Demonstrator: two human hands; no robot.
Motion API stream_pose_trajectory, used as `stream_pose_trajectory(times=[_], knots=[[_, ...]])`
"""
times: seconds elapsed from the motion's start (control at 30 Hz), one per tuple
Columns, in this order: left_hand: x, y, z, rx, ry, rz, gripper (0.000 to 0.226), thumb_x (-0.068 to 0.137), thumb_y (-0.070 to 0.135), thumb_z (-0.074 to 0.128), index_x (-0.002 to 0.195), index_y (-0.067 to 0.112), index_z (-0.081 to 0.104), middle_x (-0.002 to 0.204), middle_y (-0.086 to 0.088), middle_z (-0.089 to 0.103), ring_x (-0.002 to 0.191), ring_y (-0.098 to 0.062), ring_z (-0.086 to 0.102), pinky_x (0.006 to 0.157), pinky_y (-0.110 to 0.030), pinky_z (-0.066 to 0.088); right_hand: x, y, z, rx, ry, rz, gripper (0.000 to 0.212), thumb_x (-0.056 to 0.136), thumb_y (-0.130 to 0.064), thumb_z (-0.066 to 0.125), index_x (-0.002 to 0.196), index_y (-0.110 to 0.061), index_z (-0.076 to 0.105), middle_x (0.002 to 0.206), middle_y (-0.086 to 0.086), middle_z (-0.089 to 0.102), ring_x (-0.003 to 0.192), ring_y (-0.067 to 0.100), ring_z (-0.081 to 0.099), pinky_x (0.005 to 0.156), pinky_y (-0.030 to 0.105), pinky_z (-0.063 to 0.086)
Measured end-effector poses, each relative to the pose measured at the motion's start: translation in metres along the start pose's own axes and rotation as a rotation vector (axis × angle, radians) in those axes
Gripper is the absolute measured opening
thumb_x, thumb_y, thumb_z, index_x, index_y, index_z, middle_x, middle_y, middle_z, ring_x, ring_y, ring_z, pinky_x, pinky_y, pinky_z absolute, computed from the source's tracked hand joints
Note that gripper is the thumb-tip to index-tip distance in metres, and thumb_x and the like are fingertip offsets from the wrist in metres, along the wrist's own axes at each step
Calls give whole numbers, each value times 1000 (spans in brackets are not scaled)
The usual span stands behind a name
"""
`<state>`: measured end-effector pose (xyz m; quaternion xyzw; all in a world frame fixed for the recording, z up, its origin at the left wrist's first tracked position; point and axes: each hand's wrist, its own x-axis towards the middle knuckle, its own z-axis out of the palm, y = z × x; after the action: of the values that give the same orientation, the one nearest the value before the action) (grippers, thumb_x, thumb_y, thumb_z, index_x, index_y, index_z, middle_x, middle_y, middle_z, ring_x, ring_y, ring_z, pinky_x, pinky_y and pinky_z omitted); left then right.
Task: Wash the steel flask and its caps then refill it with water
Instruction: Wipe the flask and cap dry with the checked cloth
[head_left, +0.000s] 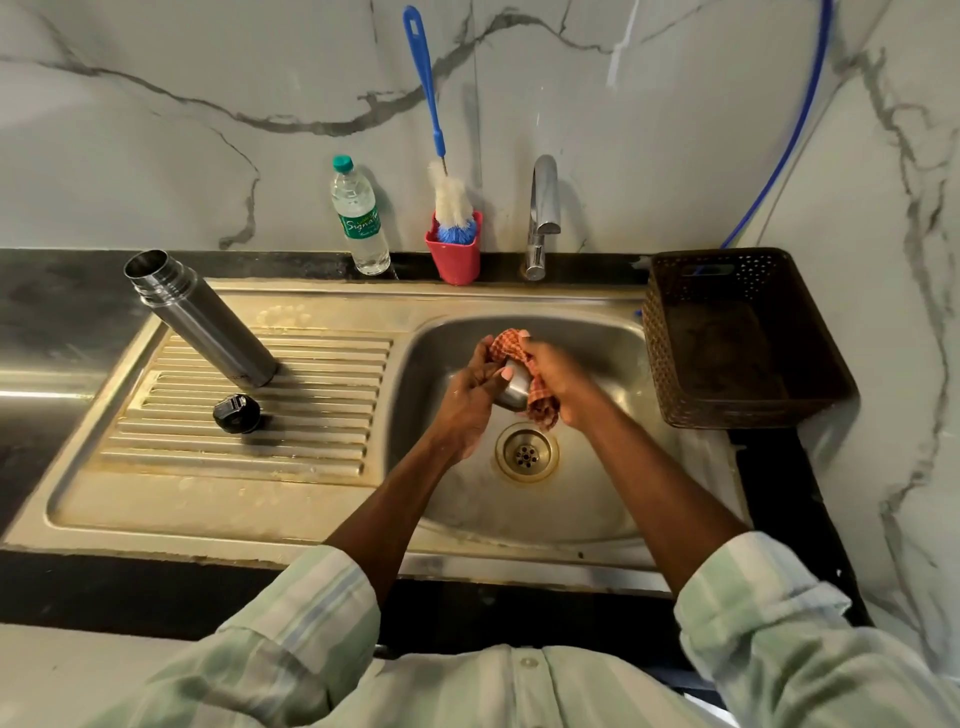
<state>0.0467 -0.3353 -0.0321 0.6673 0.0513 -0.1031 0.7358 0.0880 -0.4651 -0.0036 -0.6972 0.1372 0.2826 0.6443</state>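
- A steel cap (511, 392) is held over the sink basin (597, 499), above the drain (527, 453); it is gripped by the left hand (470, 400).
- An orange checked cloth (537, 387) is clutched in the right hand (561, 382) and pressed to the cap.
- The steel flask (202, 319) is stood uncapped at the drainboard's back-left corner, the black inner cap (237, 413) just in front.
- Cap cleaning is judged underway; refilling is left.
- "Signature" is partly read on the water bottle (360, 218) at the back edge.
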Motion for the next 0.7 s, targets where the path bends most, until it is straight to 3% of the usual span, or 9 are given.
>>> stream_pose_trajectory(times=[0.07,0.1,0.17,0.23,0.27,0.33,0.47,0.6,0.7], knots=[[1,8,-1,-44,27,19,55,100,3,50,150,-3,29,115,23,69,106,0,65,93,-24,52,0,-3,-13,349,-303,192,45,99,-46,43,111,-8,65,95,16,68,77,27,66,64,35,57],[2,14,-1,-45,38,50,56,100,2,48,152,-1,26,126,22,64,106,4,64,91,-21,52,0,2,-13,490,-363,216,48,97,-44,44,111,-4,66,95,19,68,77,29,66,64,35,58],[6,28,0,47,68,152,57,101,3,48,153,0,25,157,12,34,111,18,53,92,-12,48,-2,10,-7,685,-382,234,45,91,-39,49,107,-2,68,94,18,68,78,27,65,65,32,56],[9,31,-2,297,85,285,50,101,5,51,149,2,37,163,6,9,123,28,33,97,-2,36,-2,11,-2,834,-350,217,43,87,-34,54,119,-8,66,98,14,68,84,24,65,71,31,56],[8,29,-5,465,77,364,42,101,5,51,142,1,47,163,4,7,133,23,21,102,0,29,-1,9,-1,903,-336,205,46,88,-33,55,128,-11,61,101,13,68,87,23,65,73,34,57],[7,14,-10,696,68,498,33,97,1,53,129,0,60,164,-3,13,143,7,12,113,-5,20,3,3,-3,855,-314,141,51,89,-44,60,131,-14,61,107,14,69,93,26,66,80,40,56],[6,5,-7,626,176,396,52,90,-9,55,140,2,50,154,-9,41,137,0,30,119,-29,30,3,-2,5,601,-120,43,49,83,-40,71,121,-12,64,103,14,71,94,30,68,93,46,53],[5,11,1,636,141,267,64,87,-10,57,147,7,44,154,-9,42,142,-15,35,119,-34,32,10,7,15,597,59,56,46,74,-36,75,112,-13,68,101,13,72,84,29,69,76,40,57],[5,15,0,479,42,70,71,79,-1,55,148,12,43,152,-11,45,140,-23,41,112,-38,39,14,9,9,638,158,89,44,74,-34,74,112,-13,67,96,11,70,74,26,67,64,33,51]])
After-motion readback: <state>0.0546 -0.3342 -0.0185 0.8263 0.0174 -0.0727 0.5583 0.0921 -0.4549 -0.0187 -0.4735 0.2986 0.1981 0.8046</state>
